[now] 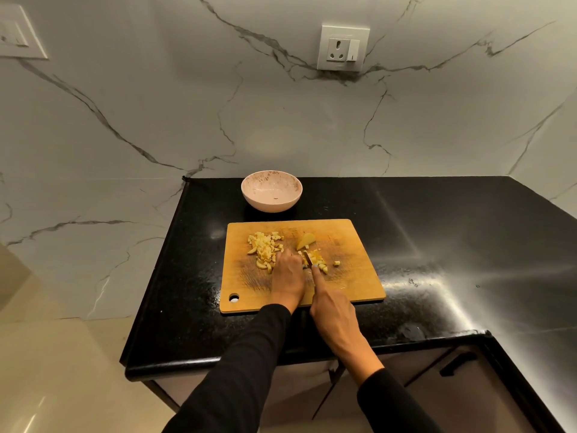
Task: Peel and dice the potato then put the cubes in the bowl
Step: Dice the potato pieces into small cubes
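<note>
You are well into the dicing. A pile of potato cubes (263, 250) lies on the left half of the cutting board (352, 276), a peeled wedge (306, 241) waits uncut near the board's middle toward its far edge, and 1 stray cube (336, 263) sits to the right of your knife. No skin shows on any piece, so the peeling looks done.

Your left hand (288, 276) lies knuckles-up on the board, fingers bent down onto the half-cut piece (318, 260) to steady it. Your right hand (332, 310) is curled round the knife (309, 259), index finger stretched along its spine, the blade down in that piece.

Left to do, as I judge it: finish this piece, dice the wedge, then move everything to the bowl (271, 195). The bowl stands just beyond the board's far edge, near the worktop's (437, 229) back edge, with no cubes in it.

The knife handle is hidden in your palm and the blade is mostly covered, so its edge is hard to make out. Your left fingertips are hidden too. Peelings and peeler are nowhere in view.
</note>
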